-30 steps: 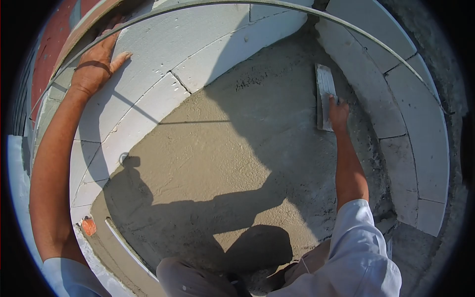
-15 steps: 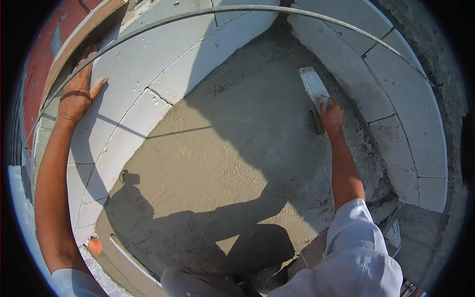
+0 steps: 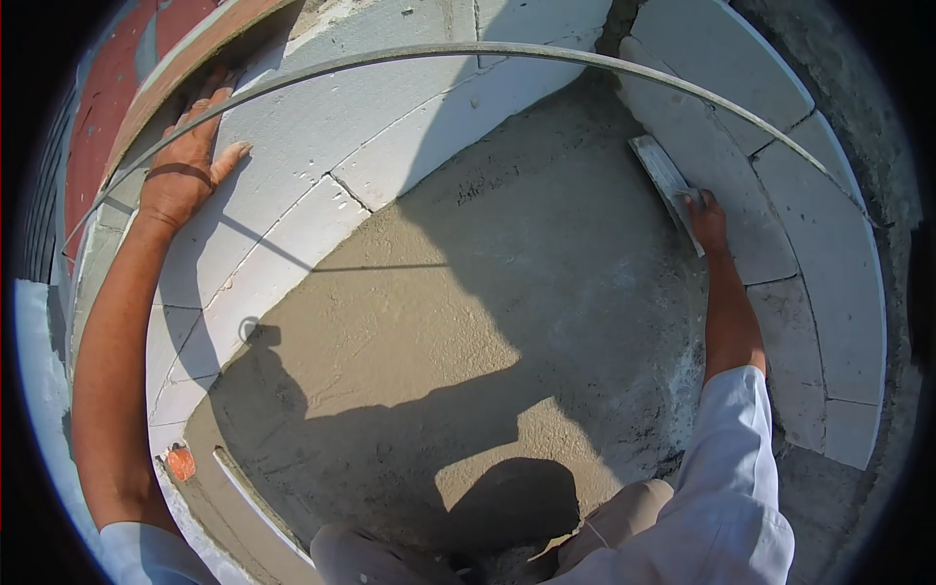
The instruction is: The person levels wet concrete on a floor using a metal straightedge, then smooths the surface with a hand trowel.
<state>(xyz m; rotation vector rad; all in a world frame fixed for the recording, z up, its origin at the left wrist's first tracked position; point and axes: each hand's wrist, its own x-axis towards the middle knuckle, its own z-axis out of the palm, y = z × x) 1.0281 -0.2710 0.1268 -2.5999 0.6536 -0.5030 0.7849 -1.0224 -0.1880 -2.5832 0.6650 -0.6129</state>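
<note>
My right hand (image 3: pixel 710 222) is closed around the handle of a long flat trowel (image 3: pixel 663 183), which lies slanted along the foot of the right block wall (image 3: pixel 697 166). Beneath it spreads wet grey mortar (image 3: pixel 546 244), smooth in the shade and rougher in the sunlit part. At the upper left, my left hand (image 3: pixel 183 175) rests on top of the white block wall (image 3: pixel 283 146) with its fingers stretched out and thumb apart, holding nothing. A thin curved rod (image 3: pixel 468 49) passes over the fingers of that hand.
The rod arches across the top of the view to the right wall. An orange piece (image 3: pixel 180 463) sits at the lower left, near a pale strip (image 3: pixel 258 507) at the mortar's edge. My knees are at the bottom. Red sheeting (image 3: pixel 102 107) lies beyond the left wall.
The trowel has moved right in my right hand, from the mortar to the foot of the right wall, and its tilt has changed. My left hand has stayed on the left wall.
</note>
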